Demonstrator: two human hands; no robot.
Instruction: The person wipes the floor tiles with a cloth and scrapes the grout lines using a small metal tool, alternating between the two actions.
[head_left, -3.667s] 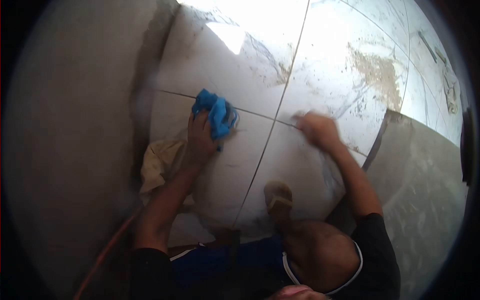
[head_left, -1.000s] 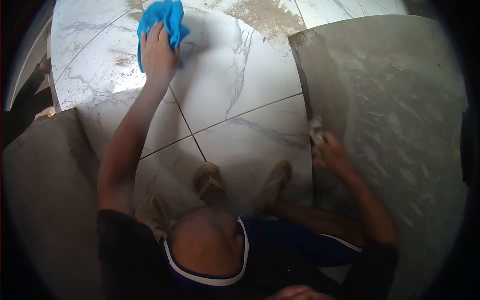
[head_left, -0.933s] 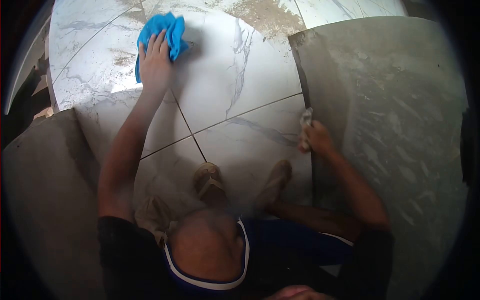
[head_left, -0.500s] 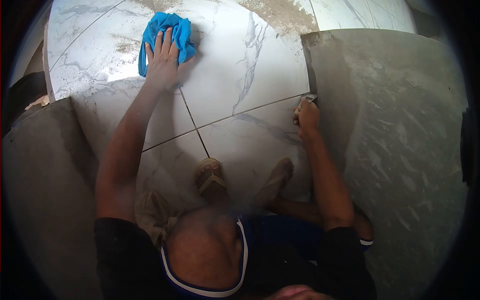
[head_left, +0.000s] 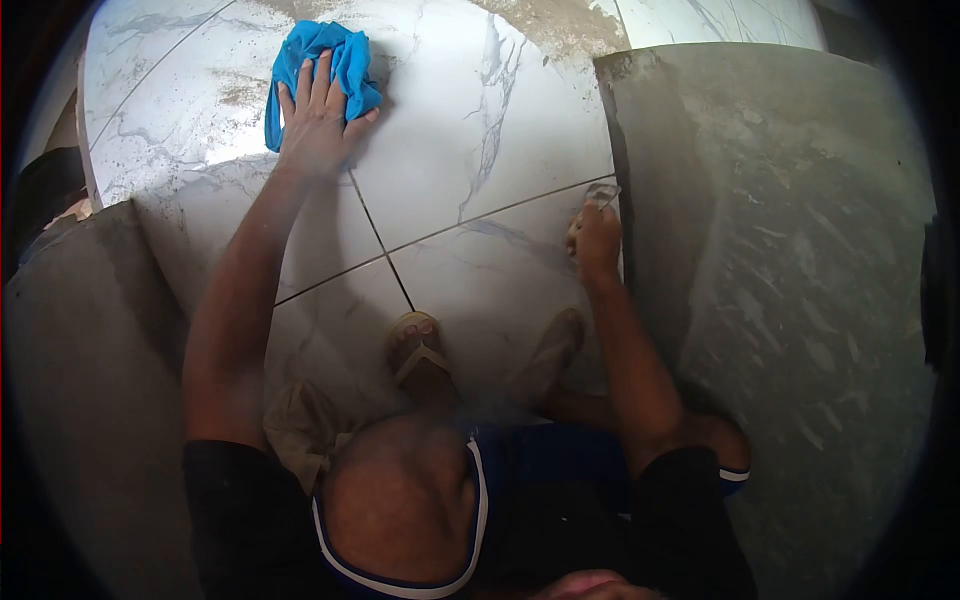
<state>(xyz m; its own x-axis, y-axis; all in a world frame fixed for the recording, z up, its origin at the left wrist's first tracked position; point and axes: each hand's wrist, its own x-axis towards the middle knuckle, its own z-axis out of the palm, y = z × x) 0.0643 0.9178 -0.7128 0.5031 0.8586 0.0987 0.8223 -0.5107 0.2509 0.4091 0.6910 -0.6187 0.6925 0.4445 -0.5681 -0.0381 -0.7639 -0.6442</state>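
My left hand [head_left: 315,138] lies flat with fingers spread on a crumpled blue cloth [head_left: 321,42], pressing it against the white marble-patterned tile floor [head_left: 430,120]. The fingers are stretched out over the cloth rather than wrapped round it. At the right, my right hand [head_left: 598,240] is closed round a putty knife [head_left: 603,192] with a pale handle. Its flat metal blade points away from me, near a tile joint [head_left: 520,206] and the right edge of the tiles.
A raised grey cement surface [head_left: 790,250] borders the tiles on the right, and another grey cement block [head_left: 90,320] stands on the left. Dusty residue [head_left: 560,25] covers the far tiles. My sandalled foot [head_left: 415,345] rests on the near tiles, beside a beige cloth [head_left: 300,420].
My right hand has drawn the putty knife slightly back towards me and left, away from the cement edge. My left hand stays on the cloth; the view has shifted a little.
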